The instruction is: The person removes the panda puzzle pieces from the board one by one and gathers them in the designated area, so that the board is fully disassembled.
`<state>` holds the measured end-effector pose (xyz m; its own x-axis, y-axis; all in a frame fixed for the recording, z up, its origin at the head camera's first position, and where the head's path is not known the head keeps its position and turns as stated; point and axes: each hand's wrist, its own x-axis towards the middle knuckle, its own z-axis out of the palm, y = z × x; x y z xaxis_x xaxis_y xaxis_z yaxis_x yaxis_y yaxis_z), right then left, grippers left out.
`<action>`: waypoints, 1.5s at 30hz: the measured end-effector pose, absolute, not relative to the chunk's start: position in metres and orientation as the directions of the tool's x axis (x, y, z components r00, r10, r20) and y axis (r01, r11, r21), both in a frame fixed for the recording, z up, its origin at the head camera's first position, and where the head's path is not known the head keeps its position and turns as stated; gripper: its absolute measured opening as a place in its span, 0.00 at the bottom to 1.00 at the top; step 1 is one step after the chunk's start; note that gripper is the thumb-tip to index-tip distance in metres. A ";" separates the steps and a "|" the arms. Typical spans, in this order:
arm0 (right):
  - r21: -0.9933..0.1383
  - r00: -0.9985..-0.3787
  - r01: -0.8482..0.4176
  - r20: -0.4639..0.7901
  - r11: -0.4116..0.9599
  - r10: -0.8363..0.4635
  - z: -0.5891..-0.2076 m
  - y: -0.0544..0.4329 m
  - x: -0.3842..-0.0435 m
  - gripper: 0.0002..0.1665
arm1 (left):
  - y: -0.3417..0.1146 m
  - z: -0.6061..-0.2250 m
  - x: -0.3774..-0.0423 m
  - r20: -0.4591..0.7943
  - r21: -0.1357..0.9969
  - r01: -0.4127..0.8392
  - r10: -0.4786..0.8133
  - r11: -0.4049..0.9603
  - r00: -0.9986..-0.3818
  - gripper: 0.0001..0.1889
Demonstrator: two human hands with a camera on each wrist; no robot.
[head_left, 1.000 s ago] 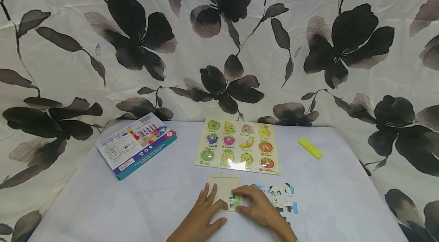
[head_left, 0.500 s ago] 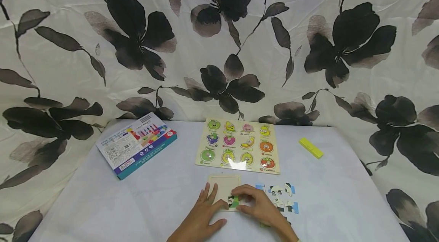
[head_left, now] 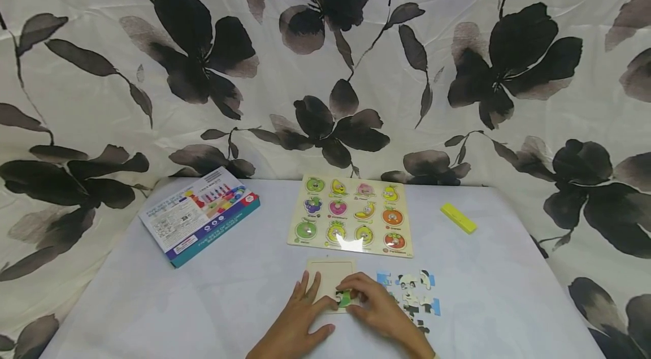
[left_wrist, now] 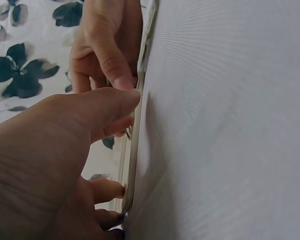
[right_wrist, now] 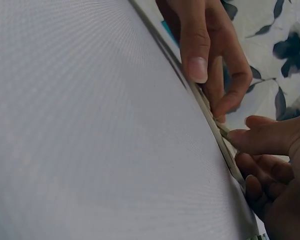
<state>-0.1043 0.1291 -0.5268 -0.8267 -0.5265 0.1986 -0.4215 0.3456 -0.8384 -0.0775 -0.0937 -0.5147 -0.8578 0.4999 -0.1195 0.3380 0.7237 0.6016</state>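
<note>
A small light wooden puzzle tray (head_left: 325, 271) lies flat near the table's front. My left hand (head_left: 297, 319) rests on it, fingers spread, its index fingertip by a green, black and white jigsaw piece (head_left: 344, 298). From the other side my right hand (head_left: 378, 308) pinches that piece between thumb and fingers, at the tray's lower right corner. The left wrist view shows the left hand (left_wrist: 65, 125) along the tray edge (left_wrist: 132, 165); the piece is mostly hidden there. In the right wrist view, the right thumb (right_wrist: 260, 137) is at the piece's edge.
Several loose panda jigsaw pieces (head_left: 408, 285) lie right of the tray, some partly behind the right hand. Behind it is a fruit puzzle board (head_left: 351, 223). A printed box (head_left: 200, 217) lies at back left, a yellow block (head_left: 459, 218) at back right. A floral cloth hangs behind.
The jigsaw piece has turned and shifted slightly left, showing more green. My right hand has moved a little with it, while the left hand stays in place on the tray.
</note>
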 end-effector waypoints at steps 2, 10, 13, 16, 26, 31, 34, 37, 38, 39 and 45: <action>-0.843 -0.837 -0.406 0.189 0.352 -0.513 -0.527 0.129 -0.105 0.25 | -0.093 -0.515 -0.077 -0.127 0.604 0.328 0.494 0.726 -0.860 0.17; -0.900 -0.884 -0.304 0.145 0.312 -0.444 -0.521 0.132 -0.104 0.27 | -0.093 -0.515 -0.077 -0.117 0.607 0.329 0.491 0.723 -0.864 0.16; -0.921 -0.901 -0.265 0.131 0.285 -0.413 -0.513 0.137 -0.105 0.27 | -0.093 -0.515 -0.077 -0.119 0.607 0.326 0.488 0.725 -0.864 0.16; -0.941 -0.917 -0.229 0.122 0.251 -0.380 -0.506 0.147 -0.104 0.25 | -0.092 -0.515 -0.077 -0.127 0.603 0.320 0.483 0.731 -0.866 0.15; -0.938 -0.946 -0.257 0.195 0.234 -0.258 -0.499 0.210 -0.083 0.22 | -0.091 -0.513 -0.077 -0.153 0.620 0.287 0.471 0.730 -0.869 0.14; -0.931 -0.976 -0.192 0.149 0.310 -0.157 -0.501 0.242 -0.065 0.21 | -0.091 -0.514 -0.076 -0.158 0.622 0.277 0.464 0.732 -0.872 0.14; -0.934 -0.995 -0.086 0.061 0.348 -0.084 -0.501 0.254 -0.057 0.21 | -0.090 -0.515 -0.076 -0.159 0.615 0.275 0.458 0.739 -0.875 0.14; -0.919 -0.999 0.026 -0.035 0.393 -0.016 -0.502 0.261 -0.050 0.20 | -0.091 -0.514 -0.075 -0.153 0.613 0.278 0.456 0.740 -0.876 0.14; -0.914 -0.998 0.050 -0.058 0.403 -0.006 -0.502 0.263 -0.048 0.20 | -0.091 -0.514 -0.075 -0.151 0.612 0.280 0.457 0.739 -0.877 0.14; -0.906 -0.997 0.075 -0.081 0.418 0.004 -0.503 0.265 -0.047 0.20 | -0.090 -0.514 -0.075 -0.147 0.613 0.283 0.457 0.738 -0.877 0.14; -0.872 -0.979 0.185 -0.203 0.454 0.008 -0.506 0.272 -0.041 0.20 | -0.090 -0.511 -0.074 -0.142 0.617 0.279 0.453 0.736 -0.880 0.14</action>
<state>-0.0415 0.2717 -0.5063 -0.9791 0.0082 -0.2030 0.1845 0.4537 -0.8719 -0.0743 -0.0902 -0.5113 -0.8803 0.4528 -0.1417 0.2793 0.7360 0.6166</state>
